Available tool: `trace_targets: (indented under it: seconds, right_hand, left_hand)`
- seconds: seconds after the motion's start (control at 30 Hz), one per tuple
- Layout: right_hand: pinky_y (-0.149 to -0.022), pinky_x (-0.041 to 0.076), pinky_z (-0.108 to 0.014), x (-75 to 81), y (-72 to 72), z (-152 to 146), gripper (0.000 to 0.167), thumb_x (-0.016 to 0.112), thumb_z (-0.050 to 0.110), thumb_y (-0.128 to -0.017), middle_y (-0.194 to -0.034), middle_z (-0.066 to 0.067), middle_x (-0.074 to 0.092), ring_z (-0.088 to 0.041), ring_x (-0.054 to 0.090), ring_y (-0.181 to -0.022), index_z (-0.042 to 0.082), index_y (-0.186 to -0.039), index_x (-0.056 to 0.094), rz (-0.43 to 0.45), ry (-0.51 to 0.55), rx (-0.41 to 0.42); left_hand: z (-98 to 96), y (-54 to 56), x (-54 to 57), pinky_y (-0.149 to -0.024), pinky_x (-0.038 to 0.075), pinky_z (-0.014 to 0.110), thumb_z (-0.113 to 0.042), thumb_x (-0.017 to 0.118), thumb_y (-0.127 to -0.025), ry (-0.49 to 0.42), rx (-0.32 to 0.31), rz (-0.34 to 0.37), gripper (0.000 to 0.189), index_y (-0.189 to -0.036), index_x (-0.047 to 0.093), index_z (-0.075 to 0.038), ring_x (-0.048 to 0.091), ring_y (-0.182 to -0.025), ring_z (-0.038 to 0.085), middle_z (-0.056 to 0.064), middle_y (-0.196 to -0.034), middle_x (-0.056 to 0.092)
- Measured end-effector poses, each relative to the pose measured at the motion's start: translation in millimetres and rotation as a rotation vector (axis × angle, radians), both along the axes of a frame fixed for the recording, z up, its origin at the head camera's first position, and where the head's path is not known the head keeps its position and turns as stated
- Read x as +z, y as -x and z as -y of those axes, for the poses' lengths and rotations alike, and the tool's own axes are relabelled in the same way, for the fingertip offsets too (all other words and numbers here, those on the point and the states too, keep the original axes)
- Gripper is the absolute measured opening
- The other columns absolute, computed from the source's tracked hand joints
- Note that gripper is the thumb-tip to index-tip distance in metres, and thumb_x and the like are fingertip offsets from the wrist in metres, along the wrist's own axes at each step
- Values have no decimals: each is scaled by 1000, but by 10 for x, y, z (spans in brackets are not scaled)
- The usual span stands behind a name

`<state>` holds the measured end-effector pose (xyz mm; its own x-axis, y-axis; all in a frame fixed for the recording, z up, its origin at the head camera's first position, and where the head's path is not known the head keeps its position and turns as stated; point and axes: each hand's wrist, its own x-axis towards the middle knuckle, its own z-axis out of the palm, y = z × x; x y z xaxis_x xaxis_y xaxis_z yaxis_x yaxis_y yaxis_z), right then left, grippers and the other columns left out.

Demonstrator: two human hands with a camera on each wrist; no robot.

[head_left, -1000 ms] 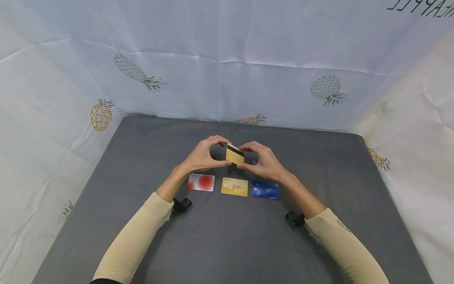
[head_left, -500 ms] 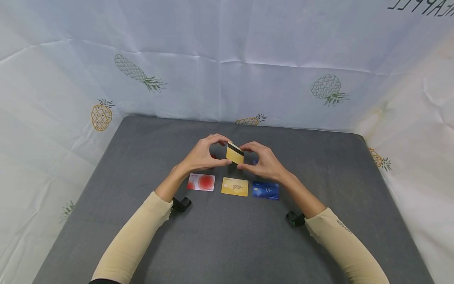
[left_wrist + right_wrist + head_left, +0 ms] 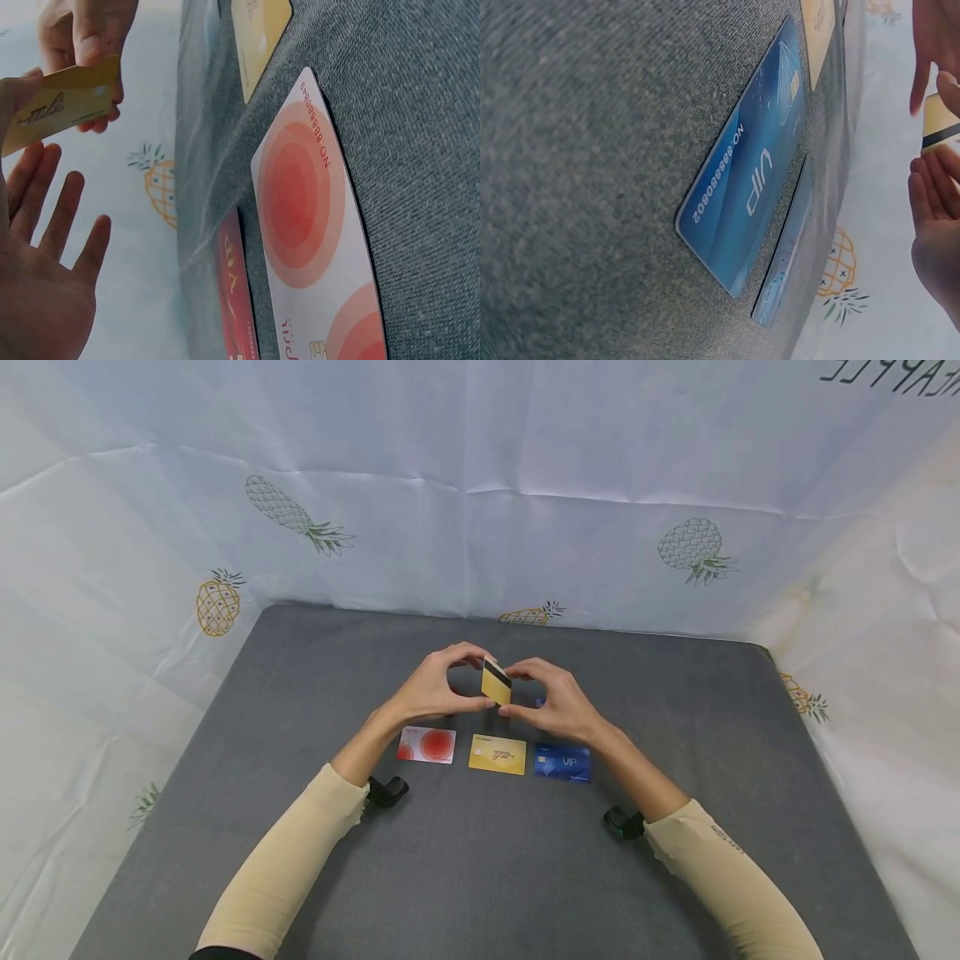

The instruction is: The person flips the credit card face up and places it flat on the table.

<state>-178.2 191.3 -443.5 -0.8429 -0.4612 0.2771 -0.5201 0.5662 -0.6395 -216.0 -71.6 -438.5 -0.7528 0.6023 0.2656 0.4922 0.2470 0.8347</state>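
A gold plastic card [image 3: 496,682] is held up between both hands, its black-striped back toward the head camera. My left hand [image 3: 442,683] pinches its left side between thumb and fingertips. At its right side, my right hand [image 3: 558,697] grips it the same way. The left wrist view shows the held card's printed face [image 3: 56,109] with a thumb from each hand on it. Below the hands, a white card with red circles [image 3: 426,745], a second gold card [image 3: 497,754] and a blue VIP card [image 3: 562,762] lie in a row.
Behind the row lie a red VIP card [image 3: 237,289] and another blue card [image 3: 781,259], mostly hidden by the hands in the head view. All rest on a grey cloth-covered table [image 3: 480,868]. A pineapple-print curtain [image 3: 480,552] hangs along its back and sides.
The held gold card has turned more edge-on to the head camera and shifted slightly right. My left hand has moved a little right with it; the right hand stays almost still.
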Motion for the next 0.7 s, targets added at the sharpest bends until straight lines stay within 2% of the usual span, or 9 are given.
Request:
trace_targets:
  seconds: [0.2, 0.43, 0.7]
  right_hand:
    - [-111, 56, -57, 3, -7, 8, 60, 93, 27, -87, -136, -15, 72, -36, 70, -127, 6, -138, 70, 5, -9, 10]
    - [-112, 54, -62, 41, -6, -65, 61, 90, 26, -90, -142, -17, 69, -41, 68, -131, 5, -142, 68, 47, 3, 10]
    - [-116, 52, -55, 134, 13, -64, 52, 85, 21, -93, -143, -12, 69, -35, 67, -132, 10, -142, 69, 13, 103, -38]
  left_hand:
    - [-12, -8, 5, -121, 46, 63, -17, 90, -84, -36, -16, 16, 56, -134, 67, -8, 65, -124, 47, 13, -129, 72]
    - [-5, -6, 6, -116, 48, 65, -16, 90, -83, -47, 8, 17, 55, -133, 67, -6, 63, -115, 49, 14, -128, 71]
    - [-8, -7, -11, -109, 49, 67, -19, 88, -85, -19, 17, 4, 55, -133, 66, -5, 58, -107, 47, 14, -127, 70]
